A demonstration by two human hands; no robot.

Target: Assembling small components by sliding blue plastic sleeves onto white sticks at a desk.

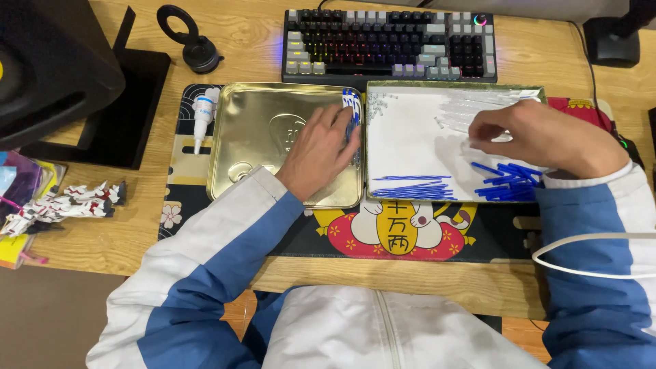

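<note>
Here the left hand [320,149] rests in the gold tin lid [253,137], fingers pinching a small blue-and-white bundle [351,109] at the lid's right edge; the right hand [543,137] hovers over the white-lined tray [410,137] to the right, fingertips pressed together on something too small to tell. Blue sticks [509,181] lie near that hand; clear ones [471,109] lie farther; a keyboard [389,44] sits at the table's [547,48] far side.

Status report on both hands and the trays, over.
Left hand grips blue-white bundle over gold lid. Right hand picking at clear tubes in white-lined tray. Blue sticks beneath it. Nothing blocking.
</note>
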